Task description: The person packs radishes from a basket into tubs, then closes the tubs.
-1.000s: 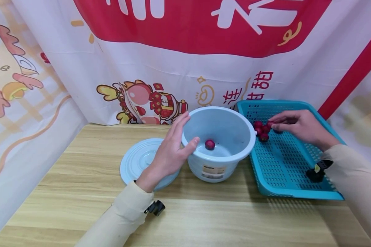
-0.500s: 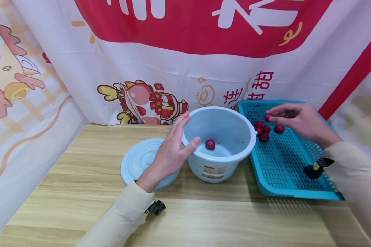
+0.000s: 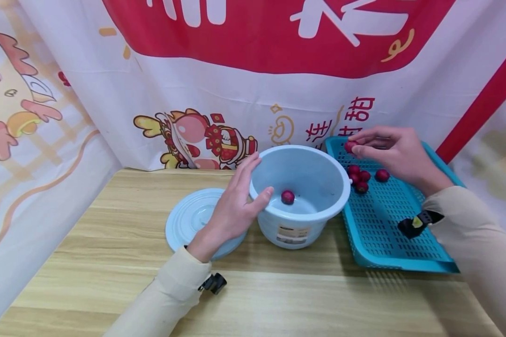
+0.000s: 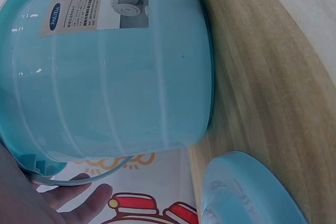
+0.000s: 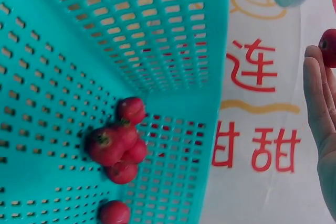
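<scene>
My left hand [image 3: 234,206] rests at the left rim of a light-blue bucket [image 3: 295,224]. Its thumb lies over the rim; the other fingers stretch along the outside, near the bucket's handle [image 4: 89,179] in the left wrist view. A small, round, dark-red fruit [image 3: 287,197] lies on the bucket floor. Over the far left part of a teal perforated basket [image 3: 388,261], my right hand [image 3: 398,152] pinches another such fruit [image 3: 350,146] between thumb and fingertips. The right wrist view shows this held fruit [image 5: 329,48] at its edge, above several clustered red fruits [image 5: 113,145].
A round light-blue lid [image 3: 185,220] lies on the wooden table [image 3: 109,262], left of the bucket and partly under my left forearm. One red fruit [image 3: 382,175] sits apart in the basket. A printed cloth [image 3: 236,89] hangs behind the table. Basket and bucket stand close together.
My right hand has lifted a fruit from the basket and moved up and left toward the bucket. The fruit left behind now shows clearly. My left hand and the bucket stay put.
</scene>
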A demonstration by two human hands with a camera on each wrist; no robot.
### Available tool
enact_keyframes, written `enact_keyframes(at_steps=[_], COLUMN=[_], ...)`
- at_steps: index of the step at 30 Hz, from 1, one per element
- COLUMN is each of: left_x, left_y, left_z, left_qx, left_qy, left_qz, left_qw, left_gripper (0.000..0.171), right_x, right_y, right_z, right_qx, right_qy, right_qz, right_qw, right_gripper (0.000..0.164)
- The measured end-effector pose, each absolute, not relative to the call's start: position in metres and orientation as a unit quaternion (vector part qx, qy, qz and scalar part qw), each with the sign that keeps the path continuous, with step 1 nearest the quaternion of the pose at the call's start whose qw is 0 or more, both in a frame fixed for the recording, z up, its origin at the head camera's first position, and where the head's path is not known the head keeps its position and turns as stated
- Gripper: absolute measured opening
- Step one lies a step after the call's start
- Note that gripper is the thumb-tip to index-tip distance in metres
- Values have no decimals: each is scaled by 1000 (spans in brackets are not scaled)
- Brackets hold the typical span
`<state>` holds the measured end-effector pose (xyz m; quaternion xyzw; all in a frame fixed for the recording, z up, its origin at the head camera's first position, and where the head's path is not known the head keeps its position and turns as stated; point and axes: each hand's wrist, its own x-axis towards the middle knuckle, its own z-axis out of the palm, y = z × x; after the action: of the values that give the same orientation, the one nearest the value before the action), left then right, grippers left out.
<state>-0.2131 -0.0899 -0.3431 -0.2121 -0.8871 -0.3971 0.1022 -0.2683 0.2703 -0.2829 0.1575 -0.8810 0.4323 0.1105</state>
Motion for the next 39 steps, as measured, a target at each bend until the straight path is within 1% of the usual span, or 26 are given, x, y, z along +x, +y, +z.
enact_keyframes(at_steps=[7, 16, 24, 32, 39], left_x=[-213, -213, -214, -213, -213], left_y=[-90, -91, -91, -90, -90], left_z=[-343, -343, -343, -342, -343], left_qx=[-213, -212, -214, -212, -214], left_qy=[-888, -888, -886, -887, -884], left_qz=[-395, -396, -398, -397, -402], left_qw=[102, 101, 103, 101, 105], left_gripper=[82, 82, 82, 83, 83], right_x=[-260, -256, -256, -256, -255], right_y=[251, 228, 217, 213, 210], right_z=[-275, -274, -278, -281, -286], right_qx=[189, 203, 230, 295, 319], right_qy=[-874, -885, -895, -890, -892], right_qz=[427, 401, 365, 311, 259], right_qw=[134, 121, 115, 155, 187], right_gripper=[39, 38, 31, 33, 36])
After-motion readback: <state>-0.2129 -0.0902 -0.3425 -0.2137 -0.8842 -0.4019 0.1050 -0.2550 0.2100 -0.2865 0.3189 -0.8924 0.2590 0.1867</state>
